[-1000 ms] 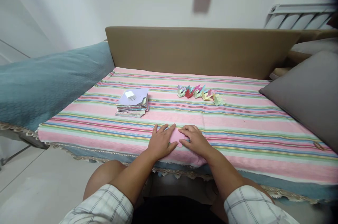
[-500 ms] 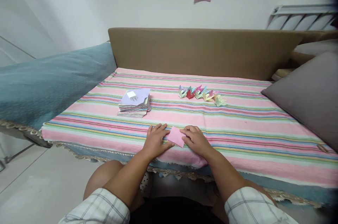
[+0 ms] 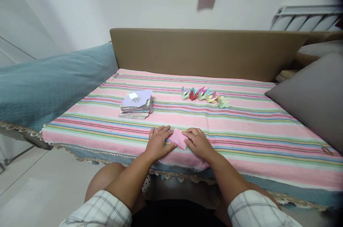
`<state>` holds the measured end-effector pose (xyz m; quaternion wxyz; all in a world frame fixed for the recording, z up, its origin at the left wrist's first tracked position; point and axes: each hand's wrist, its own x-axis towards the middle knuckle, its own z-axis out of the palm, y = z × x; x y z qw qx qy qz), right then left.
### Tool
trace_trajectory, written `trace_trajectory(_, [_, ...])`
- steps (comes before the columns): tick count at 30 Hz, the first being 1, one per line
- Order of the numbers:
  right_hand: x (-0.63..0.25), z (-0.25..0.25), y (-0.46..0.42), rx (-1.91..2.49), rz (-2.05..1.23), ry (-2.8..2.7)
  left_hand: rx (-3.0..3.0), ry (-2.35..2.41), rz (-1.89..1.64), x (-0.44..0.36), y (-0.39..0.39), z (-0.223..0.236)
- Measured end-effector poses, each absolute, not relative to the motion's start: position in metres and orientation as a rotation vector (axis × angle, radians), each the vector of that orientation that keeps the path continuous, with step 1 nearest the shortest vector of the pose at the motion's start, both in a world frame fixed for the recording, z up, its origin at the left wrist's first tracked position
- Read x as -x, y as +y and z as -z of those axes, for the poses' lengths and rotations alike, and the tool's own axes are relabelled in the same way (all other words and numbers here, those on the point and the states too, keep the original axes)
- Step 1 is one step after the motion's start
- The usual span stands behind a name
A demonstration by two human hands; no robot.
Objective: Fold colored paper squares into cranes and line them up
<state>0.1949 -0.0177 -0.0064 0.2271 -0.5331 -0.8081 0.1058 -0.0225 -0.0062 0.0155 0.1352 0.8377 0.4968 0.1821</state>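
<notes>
A small pink sheet of origami paper (image 3: 179, 138), folded in layers, lies near the front edge of the striped cover between my two hands. My left hand (image 3: 158, 143) holds its left side with thumb and index finger; the other fingers stretch over the cloth. At the right side, my right hand (image 3: 197, 142) pinches the paper between thumb and curled fingers. The paper now shows a pointed, roughly triangular top layer, with another layer peeking out at the lower left. Parts of its edges are hidden under my fingertips.
A stack of paper sheets (image 3: 136, 109) with a white plug adapter (image 3: 133, 96) on top stands to the left. Folded paper pieces (image 3: 203, 95) in several colours form a row farther back. A grey cushion (image 3: 313, 95) leans at the right; a brown backrest (image 3: 195, 54) runs behind.
The pink paper has gone from a flat squarish shape to a pointed one, as a flap has shifted at its left side. Both hands have stayed nearly in place.
</notes>
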Motion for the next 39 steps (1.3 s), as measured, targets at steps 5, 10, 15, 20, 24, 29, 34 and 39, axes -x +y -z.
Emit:
trace_trajectory(5, [-0.195, 0.005, -0.018, 1.484, -0.289, -2.236, -2.436, 1.441, -0.518, 0.023, -0.006, -0.014])
trace_trajectory(10, [-0.194, 0.004, -0.018, 1.480, -0.291, -2.233, -2.402, 1.444, -0.553, 0.021, -0.007, -0.015])
trace_trajectory(15, [-0.194, 0.003, -0.018, 1.488, -0.310, -2.222, -2.347, 1.455, -0.641, 0.021, -0.008, -0.017])
trace_trajectory(20, [-0.193, 0.003, -0.019, 1.495, -0.317, -2.219, -2.316, 1.477, -0.742, 0.018, -0.007, -0.014])
trace_trajectory(24, [-0.194, 0.004, -0.018, 1.481, -0.298, -2.221, -2.329, 1.533, -0.762, 0.014, -0.007, -0.012])
trace_trajectory(29, [-0.193, 0.004, -0.019, 1.479, -0.285, -2.201, -2.424, 1.506, -0.698, 0.010, -0.008, -0.012])
trace_trajectory(34, [-0.190, 0.001, -0.022, 1.467, -0.281, -2.184, -2.499, 1.469, -0.641, 0.010, -0.009, -0.012])
trace_trajectory(39, [-0.188, 0.002, -0.022, 1.455, -0.263, -2.213, -2.484, 1.463, -0.638, 0.012, -0.008, -0.012])
